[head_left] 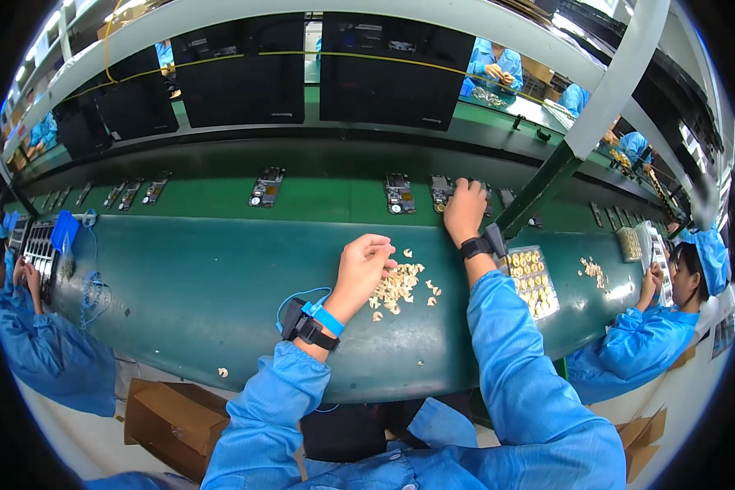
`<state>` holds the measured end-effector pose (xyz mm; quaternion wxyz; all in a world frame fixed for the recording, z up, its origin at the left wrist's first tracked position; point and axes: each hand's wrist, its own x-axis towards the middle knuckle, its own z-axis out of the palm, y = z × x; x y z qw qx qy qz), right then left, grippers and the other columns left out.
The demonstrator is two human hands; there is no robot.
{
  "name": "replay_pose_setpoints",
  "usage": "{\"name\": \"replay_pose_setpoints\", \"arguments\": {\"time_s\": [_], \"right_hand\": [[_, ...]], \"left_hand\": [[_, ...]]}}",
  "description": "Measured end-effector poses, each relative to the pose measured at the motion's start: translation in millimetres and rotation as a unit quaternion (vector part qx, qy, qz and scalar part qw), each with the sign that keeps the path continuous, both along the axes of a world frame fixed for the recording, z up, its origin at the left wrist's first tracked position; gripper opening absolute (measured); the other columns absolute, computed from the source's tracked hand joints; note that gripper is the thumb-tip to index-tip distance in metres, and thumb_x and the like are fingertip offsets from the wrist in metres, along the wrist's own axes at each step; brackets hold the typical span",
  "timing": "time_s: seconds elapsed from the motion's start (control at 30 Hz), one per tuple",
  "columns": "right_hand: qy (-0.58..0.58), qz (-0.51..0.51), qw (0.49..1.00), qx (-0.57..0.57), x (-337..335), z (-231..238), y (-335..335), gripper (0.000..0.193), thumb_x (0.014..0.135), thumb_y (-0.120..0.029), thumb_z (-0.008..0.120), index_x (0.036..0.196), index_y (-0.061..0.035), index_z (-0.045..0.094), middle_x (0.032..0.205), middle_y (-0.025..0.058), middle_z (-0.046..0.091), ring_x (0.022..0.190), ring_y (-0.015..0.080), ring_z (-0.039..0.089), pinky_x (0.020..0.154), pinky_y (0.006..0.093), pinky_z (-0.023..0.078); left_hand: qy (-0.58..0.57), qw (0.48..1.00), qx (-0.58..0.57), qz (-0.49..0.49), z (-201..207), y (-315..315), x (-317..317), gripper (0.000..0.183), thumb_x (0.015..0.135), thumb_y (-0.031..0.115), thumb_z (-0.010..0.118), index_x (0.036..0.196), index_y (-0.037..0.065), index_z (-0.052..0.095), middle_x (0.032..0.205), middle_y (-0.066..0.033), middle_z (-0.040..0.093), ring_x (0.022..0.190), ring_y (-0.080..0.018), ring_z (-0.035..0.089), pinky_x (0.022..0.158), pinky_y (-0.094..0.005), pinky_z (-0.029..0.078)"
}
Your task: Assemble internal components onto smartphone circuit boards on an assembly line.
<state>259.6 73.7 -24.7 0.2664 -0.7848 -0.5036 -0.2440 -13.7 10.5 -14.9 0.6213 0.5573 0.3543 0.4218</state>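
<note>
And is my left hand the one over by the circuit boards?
No, your right hand is at the circuit boards, while your left hand is by the pile of small pale pieces.

Left hand (366, 265) mid-bench, fingertips bunched at far left edge of loose pile of small cream pieces (396, 287), can't tell if gripping one; right hand (465, 211) reaching farther, fingers down by a circuit board (440, 189) on green strip (327, 196) beyond green bench (245, 273), contact hidden; more boards (267, 188) spread along strip, left and right; blue strap (322, 317) on left wrist, dark bands on both; tray of round yellow parts (539, 296) just right of right forearm, smaller cream pile (594, 273) farther right; blue-clad co-workers (629, 351) either side; cardboard box (171, 416) near left
</note>
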Motion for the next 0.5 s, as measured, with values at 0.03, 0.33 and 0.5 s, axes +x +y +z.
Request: {"name": "replay_pose_setpoints", "arguments": {"time_s": [0.03, 0.33, 0.5], "right_hand": [[-0.001, -0.003, 1.000, 0.001, -8, 2, -2, 0.026, 0.083, -0.008, 0.075, 0.107, -0.0030, 0.067, 0.113, 0.0205, 0.062, 0.107, 0.0409, 0.060, 0.091, 0.0486, 0.051], [0.109, 0.410, 0.905, -0.003, -143, 22, 8, 0.030, 0.091, -0.021, 0.075, 0.112, -0.0009, 0.070, 0.110, 0.0189, 0.066, 0.108, 0.0399, 0.061, 0.095, 0.0472, 0.051], [0.114, 0.386, 0.915, -0.023, -227, 13, 57, 0.059, 0.088, -0.052, 0.076, 0.116, 0.0001, 0.068, 0.111, 0.0201, 0.069, 0.109, 0.0384, 0.061, 0.094, 0.0486, 0.051]], "left_hand": [[-0.001, 1.000, 0.002, -0.005, 0, 1, 2, 0.024, 0.105, 0.012, 0.061, 0.122, -0.006, 0.064, 0.111, -0.0159, 0.073, 0.091, -0.0192, 0.075, 0.070, -0.0279, 0.059], [-0.041, 0.987, 0.053, 0.146, 9, 1, -2, 0.016, 0.106, 0.012, 0.060, 0.106, -0.003, 0.067, 0.088, -0.0086, 0.071, 0.067, -0.0118, 0.067, 0.057, -0.0241, 0.051], [-0.107, 0.950, 0.108, 0.274, 9, 8, -9, 0.017, 0.108, 0.012, 0.056, 0.098, 0.001, 0.064, 0.075, 0.0017, 0.056, 0.062, -0.0048, 0.049, 0.055, -0.0223, 0.039]]}}
